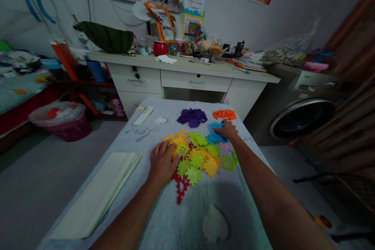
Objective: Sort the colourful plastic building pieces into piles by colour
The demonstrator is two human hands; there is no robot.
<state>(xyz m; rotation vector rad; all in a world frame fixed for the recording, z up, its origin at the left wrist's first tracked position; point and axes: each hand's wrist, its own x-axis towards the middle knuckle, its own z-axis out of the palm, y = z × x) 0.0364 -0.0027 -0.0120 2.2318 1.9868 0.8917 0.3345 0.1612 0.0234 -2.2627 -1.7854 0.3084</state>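
Observation:
A mixed heap of toothed plastic interlocking tiles lies on the cloth-covered table, with yellow tiles (211,166), green tiles (197,160) and a red triangular tile (181,187). My left hand (163,161) rests on the heap's left edge, fingers spread over yellow and green tiles. At the heap's far right, my right hand (230,129) has its fingers curled onto the blue interlocking tiles (213,137); its fingertips are partly hidden. Beyond my hands sit a pile of purple tiles (192,117) and a smaller pile of orange tiles (224,114).
A folded cream cloth (96,191) lies along the table's left side, with a white strip-shaped object (143,116) farther back. Behind stands a white desk (193,81) crowded with jars and papers. A washing machine (301,105) is at right, a pink bin (66,125) at left.

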